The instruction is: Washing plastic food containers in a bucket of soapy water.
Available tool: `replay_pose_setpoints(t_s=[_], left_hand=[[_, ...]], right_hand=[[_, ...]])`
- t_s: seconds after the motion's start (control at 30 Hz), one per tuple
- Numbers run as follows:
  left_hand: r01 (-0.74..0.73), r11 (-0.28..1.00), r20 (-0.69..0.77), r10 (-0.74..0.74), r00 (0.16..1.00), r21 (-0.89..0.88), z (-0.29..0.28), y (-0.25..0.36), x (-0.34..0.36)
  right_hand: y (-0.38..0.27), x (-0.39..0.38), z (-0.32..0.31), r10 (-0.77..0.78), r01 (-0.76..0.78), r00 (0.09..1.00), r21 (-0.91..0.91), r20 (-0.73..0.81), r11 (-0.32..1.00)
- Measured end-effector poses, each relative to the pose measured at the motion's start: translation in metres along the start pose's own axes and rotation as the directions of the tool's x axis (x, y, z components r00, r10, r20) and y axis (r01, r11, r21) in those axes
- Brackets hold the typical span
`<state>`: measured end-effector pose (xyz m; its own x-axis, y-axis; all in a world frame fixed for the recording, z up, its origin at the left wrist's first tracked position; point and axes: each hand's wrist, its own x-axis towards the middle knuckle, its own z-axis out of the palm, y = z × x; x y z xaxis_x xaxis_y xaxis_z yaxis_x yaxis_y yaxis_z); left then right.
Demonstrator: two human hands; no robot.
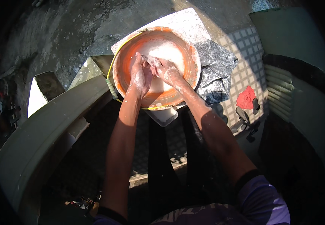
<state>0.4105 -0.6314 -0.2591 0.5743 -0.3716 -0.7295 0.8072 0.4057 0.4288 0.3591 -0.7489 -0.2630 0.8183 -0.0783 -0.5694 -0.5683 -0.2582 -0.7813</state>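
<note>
Concrete [95, 24] at ten o'clock from my bucket [191, 56], black sheeting [215, 63] at three; left hand [141, 78], right hand [168, 72] curled, I can't tell around what.

Head-worn fisheye view, steeply downward, close

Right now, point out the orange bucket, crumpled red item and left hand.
Orange bucket [195, 69], head view: right rim.
Crumpled red item [246, 98], head view: its middle.
Left hand [139, 76], head view: its middle.

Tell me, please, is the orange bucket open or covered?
Open: the top of the orange bucket is uncovered, and whitish contents show inside it.
</note>
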Motion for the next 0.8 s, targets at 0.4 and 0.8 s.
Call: replay_pose_setpoints(t_s=[0.4,0.8], left_hand=[[0.031,0.945,-0.674,0.209,0.708,0.326,-0.031,-0.04,0.047],[-0.2,0.632,-0.018,0.321,0.947,0.748,0.042,-0.056,0.036]], right_hand=[[0.017,-0.003,-0.006,-0.057,0.097,0.932,0.096,-0.358,0.991],[0.099,0.045,-0.026,0.193,-0.45,0.814,-0.385,-0.548,0.806]])
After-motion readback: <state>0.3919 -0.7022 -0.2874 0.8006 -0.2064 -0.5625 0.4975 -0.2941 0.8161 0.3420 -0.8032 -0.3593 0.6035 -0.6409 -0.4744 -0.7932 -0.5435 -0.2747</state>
